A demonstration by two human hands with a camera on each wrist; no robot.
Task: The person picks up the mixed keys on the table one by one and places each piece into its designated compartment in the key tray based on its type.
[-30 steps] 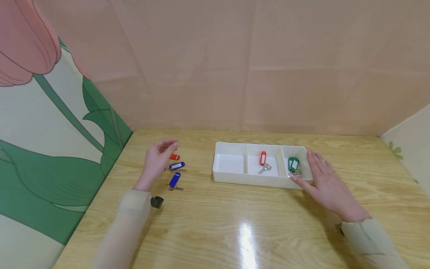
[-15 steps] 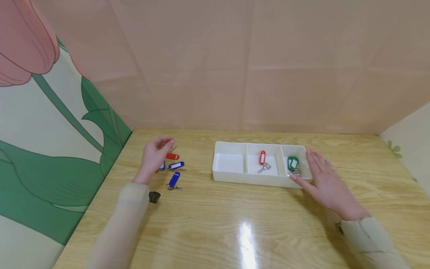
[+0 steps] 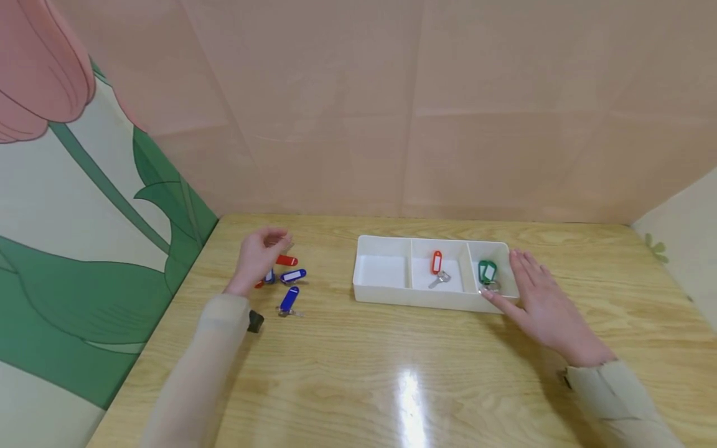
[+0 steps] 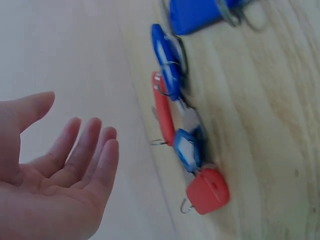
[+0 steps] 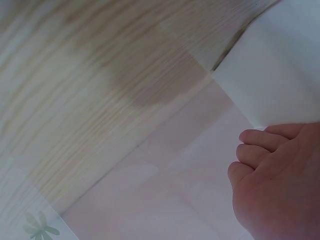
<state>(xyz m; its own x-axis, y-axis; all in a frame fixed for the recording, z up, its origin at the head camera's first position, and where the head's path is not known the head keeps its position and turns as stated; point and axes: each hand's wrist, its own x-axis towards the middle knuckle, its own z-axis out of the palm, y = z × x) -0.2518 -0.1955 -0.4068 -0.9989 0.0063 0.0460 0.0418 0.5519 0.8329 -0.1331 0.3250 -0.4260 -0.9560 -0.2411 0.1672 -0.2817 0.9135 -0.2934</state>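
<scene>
My left hand [image 3: 257, 258] hovers over several key tags at the table's left. In the left wrist view its fingers [image 4: 102, 165] are loosely bent, thumb apart, holding nothing. Near it lie a red key tag [image 4: 162, 110], a small blue tag [image 4: 187, 149], a squarish red tag [image 4: 208, 191] and a blue oval tag [image 4: 168, 65]. Another blue key tag [image 3: 289, 299] with keys is closest to me. My right hand [image 3: 546, 311] rests against the right end of a white three-part box [image 3: 414, 297], fingers along its side wall and thumb at the front rim.
A red key tag [image 3: 437, 262] with a key [image 3: 440, 279] lies in the box's middle compartment, and green key tags [image 3: 487, 272] in the right one. The left compartment [image 3: 383, 272] shows bare white floor. A pink-covered wall [image 3: 313, 168] borders the table's back.
My left hand has drawn back slightly up and to the left, uncovering a blue tag and part of a red one. The right hand stays at the box.
</scene>
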